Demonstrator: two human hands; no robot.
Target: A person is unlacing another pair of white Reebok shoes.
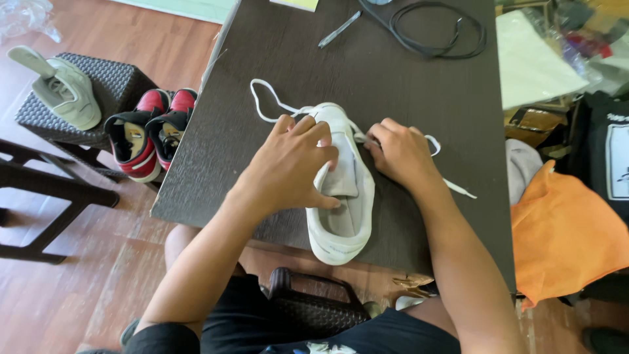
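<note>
- A pale shoe (65, 88) was seen on a woven stool (118, 82), with a red-and-black pair (151, 131) beside it on the wood floor (59, 308).
- The left hand (288, 167) was laid over the white sneaker (341, 216) at the near edge of the dark counter (393, 78), fingers curled on the tongue.
- The right hand (401, 154) was closed, pinching the white lace (268, 98).
- Risk judged: a hard pull could unthread the lace or nudge the sneaker off the edge.
- A pen (339, 29), a black cable (436, 33) and an orange cloth (567, 229) were noted to the right.
</note>
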